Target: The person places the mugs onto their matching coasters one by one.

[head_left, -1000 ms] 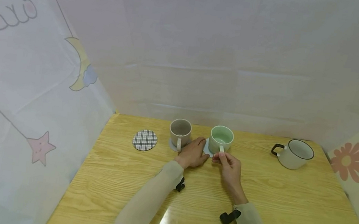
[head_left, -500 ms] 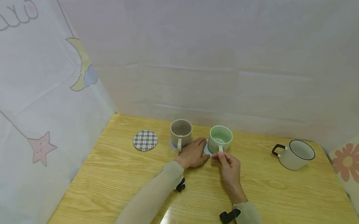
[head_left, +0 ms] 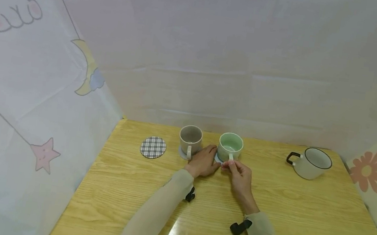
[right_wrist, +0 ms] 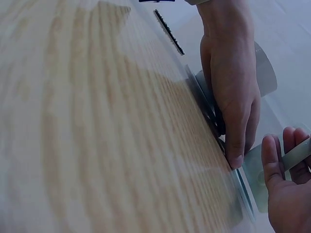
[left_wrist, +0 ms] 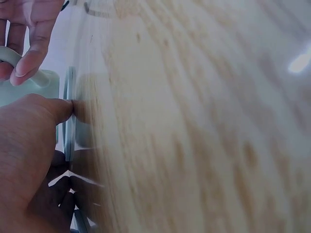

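My right hand (head_left: 240,178) pinches the handle of a pale green mug (head_left: 231,142), which stands upright over a light blue coaster (head_left: 218,159). Between the two mugs, my left hand (head_left: 203,160) is low on the table, with its thumb and forefinger at the coaster's near and left edges. In the left wrist view, its thumb touches the rim of the thin coaster (left_wrist: 68,141), and the other fingers bend below. A grey-brown mug (head_left: 191,137) sits on a grey coaster (head_left: 181,154) just left of that hand, partly covered by it.
A round checked coaster (head_left: 153,147) lies at the left. Toward the right edge stands a white mug (head_left: 308,168) with a black rim and black handle. The wooden table (head_left: 304,218) ends at a hanging pale sheet (head_left: 197,54) behind, with patterned sheets on both sides.
The green mug has shifted slightly left over the light blue coaster, with my right hand still on its handle. My left hand has stayed in place.
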{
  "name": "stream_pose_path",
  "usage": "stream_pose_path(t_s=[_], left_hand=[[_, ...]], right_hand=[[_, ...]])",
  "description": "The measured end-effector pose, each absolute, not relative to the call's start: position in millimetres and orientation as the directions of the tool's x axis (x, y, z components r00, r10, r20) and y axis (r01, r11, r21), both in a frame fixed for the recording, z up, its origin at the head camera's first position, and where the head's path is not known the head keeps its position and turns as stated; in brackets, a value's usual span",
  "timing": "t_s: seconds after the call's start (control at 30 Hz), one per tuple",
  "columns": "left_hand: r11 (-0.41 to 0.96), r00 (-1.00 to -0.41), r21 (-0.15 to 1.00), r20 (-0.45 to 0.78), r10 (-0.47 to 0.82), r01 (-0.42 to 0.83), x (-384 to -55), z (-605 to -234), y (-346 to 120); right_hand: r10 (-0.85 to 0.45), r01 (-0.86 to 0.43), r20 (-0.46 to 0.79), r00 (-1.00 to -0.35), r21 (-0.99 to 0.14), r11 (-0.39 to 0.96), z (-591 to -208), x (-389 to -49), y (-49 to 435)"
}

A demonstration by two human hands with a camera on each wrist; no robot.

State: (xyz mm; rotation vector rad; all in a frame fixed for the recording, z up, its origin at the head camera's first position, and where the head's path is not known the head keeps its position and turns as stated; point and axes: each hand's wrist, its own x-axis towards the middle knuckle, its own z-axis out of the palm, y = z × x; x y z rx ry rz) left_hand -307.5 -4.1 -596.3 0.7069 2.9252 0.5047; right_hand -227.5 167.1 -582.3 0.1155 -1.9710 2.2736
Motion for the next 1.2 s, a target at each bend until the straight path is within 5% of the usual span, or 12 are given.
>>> stream_pose_path(t_s=[1.2], left_hand=[[0.816, -0.895, 0.399, 0.031, 0.445, 0.419, -299.6, -584.4, -5.7]], right_hand=[[0.056, -0.166, 0.161, -0.985, -0.981, -0.098, -588.3, -233.2, 166.5]])
